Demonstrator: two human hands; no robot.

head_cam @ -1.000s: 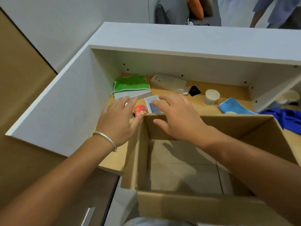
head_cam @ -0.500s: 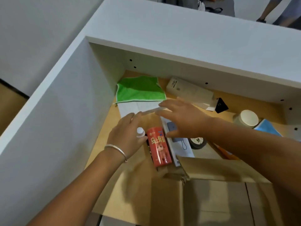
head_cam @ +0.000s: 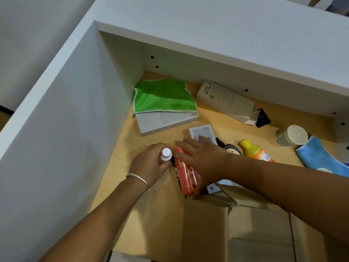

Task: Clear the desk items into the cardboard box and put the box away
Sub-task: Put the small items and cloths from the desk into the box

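Cardboard box (head_cam: 251,224) sits at the near right of the desk (head_cam: 120,167), flaps open, under my right forearm. Beyond it I see a green cloth (head_cam: 162,96) on a white flat box (head_cam: 160,121), a long white carton (head_cam: 224,101) with a barcode, a paper cup (head_cam: 294,137), a yellow-capped bottle (head_cam: 255,150) and a blue cloth (head_cam: 321,157). No writing is legible. My left hand (head_cam: 149,165) is curled around a small white-capped bottle (head_cam: 166,154); my right hand (head_cam: 204,161) lies spread over a red can (head_cam: 186,173), fingers loose.
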